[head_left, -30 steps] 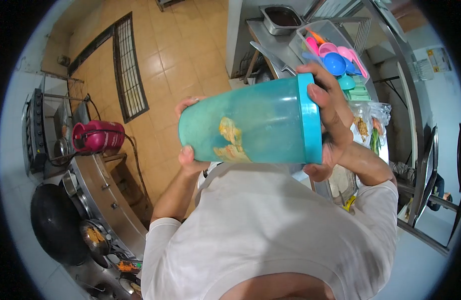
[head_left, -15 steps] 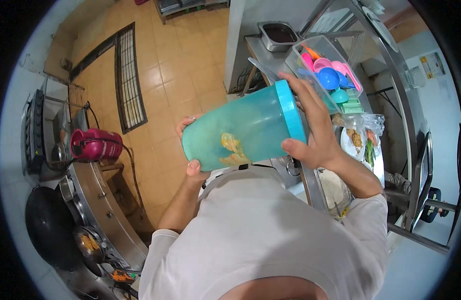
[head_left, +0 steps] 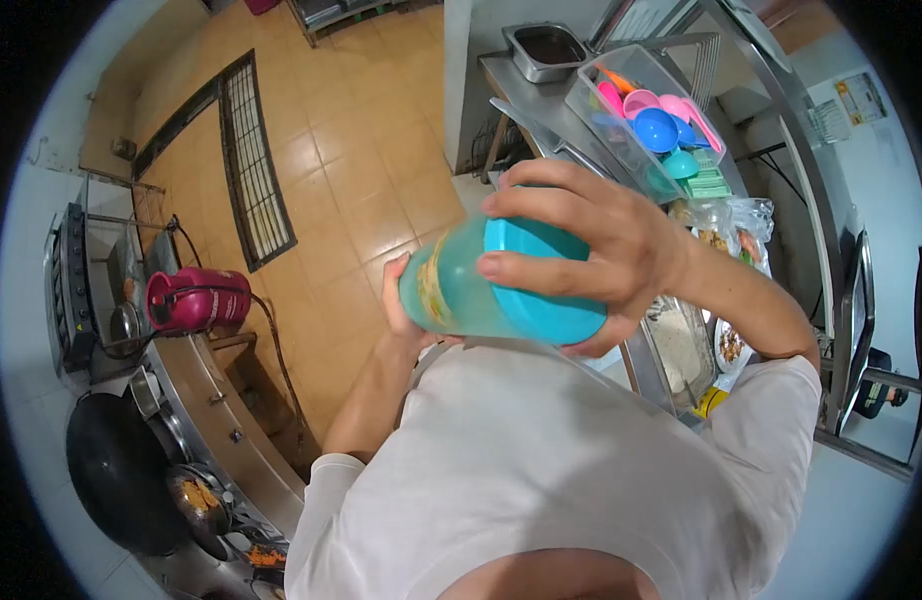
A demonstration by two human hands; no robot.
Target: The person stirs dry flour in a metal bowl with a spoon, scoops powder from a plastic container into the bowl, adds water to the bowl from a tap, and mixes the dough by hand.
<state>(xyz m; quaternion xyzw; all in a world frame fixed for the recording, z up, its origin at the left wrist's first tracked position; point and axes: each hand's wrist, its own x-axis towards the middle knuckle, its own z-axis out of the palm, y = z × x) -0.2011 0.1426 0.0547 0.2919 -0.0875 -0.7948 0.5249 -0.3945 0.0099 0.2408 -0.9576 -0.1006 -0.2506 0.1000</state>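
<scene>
The cloudy teal container (head_left: 469,290) has turned, showing its brighter lid's (head_left: 551,313) top and yellowish side patch (head_left: 431,285); right hand (head_left: 611,240) grips the lid, left hand (head_left: 401,308) clasps the other end

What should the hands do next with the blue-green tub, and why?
Perhaps tip the tub upright, lid up: it's slanted, the right hand spreads its fingers over the lid, and the left hand holds the other end.

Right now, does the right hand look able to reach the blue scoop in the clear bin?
Probably yes, but the right hand must first leave the teal lid. The clear bin looks open, and nothing seems to cover the blue scoop.
</scene>
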